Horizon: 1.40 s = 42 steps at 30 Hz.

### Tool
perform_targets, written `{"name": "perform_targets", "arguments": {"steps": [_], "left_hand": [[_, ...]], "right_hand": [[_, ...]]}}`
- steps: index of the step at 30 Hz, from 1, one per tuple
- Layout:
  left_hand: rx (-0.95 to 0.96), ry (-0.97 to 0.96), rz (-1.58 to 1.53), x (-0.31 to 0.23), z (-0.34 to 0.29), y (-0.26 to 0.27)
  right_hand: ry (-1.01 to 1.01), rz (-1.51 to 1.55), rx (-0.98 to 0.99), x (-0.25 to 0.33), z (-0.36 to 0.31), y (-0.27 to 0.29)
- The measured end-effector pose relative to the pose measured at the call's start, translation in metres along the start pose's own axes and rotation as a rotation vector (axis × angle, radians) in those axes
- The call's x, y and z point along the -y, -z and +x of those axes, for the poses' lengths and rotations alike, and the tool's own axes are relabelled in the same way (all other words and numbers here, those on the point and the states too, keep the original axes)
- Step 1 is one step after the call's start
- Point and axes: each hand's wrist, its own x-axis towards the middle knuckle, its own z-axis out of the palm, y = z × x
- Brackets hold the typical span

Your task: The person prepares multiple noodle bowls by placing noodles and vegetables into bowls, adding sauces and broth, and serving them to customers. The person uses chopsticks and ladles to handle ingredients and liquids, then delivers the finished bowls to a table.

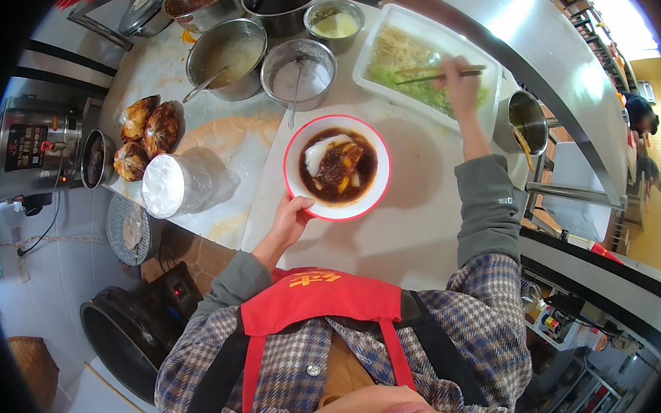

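My left hand (290, 218) grips the near left rim of a white bowl (378, 181) with a red edge. Dark brown sauce (342, 197) fills its bottom, with a white, soft-looking piece and a chunky brown topping in it. Over at the far right, my right hand (459, 82) is closed around a pair of chopsticks (471, 71). Their tips point left, down into a white rectangular tub (372, 65) of pale shreds and green leafy vegetables. Whether the tips pinch any leaves is too small to tell.
Metal pots stand along the back left, among them a pot of pale liquid (230, 58) and one of white seasoning (297, 76) with a spoon. Tied bags (161, 129) and a plastic-wrapped white stack (167, 187) sit on the left. A steel pot (527, 120) stands right of the tub, under a metal shelf (508, 20).
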Motion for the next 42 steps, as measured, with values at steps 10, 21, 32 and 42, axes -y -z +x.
{"name": "perform_targets", "arguments": {"steps": [10,21,32,42], "left_hand": [[0.053,-0.001,0.049,0.000,0.039,-0.012],[0.148,-0.038,0.087,0.002,0.080,-0.025],[0.074,-0.028,0.139,0.008,0.101,-0.020],[0.090,0.002,0.075,0.004,0.092,-0.029]], "right_hand": [[-0.317,0.396,-0.159,-0.062,0.046,-0.038],[-0.546,0.881,-0.535,-0.086,0.031,-0.014],[-0.436,0.977,-0.256,0.003,-0.010,0.056],[-0.280,0.340,0.216,0.082,-0.066,0.024]]}}
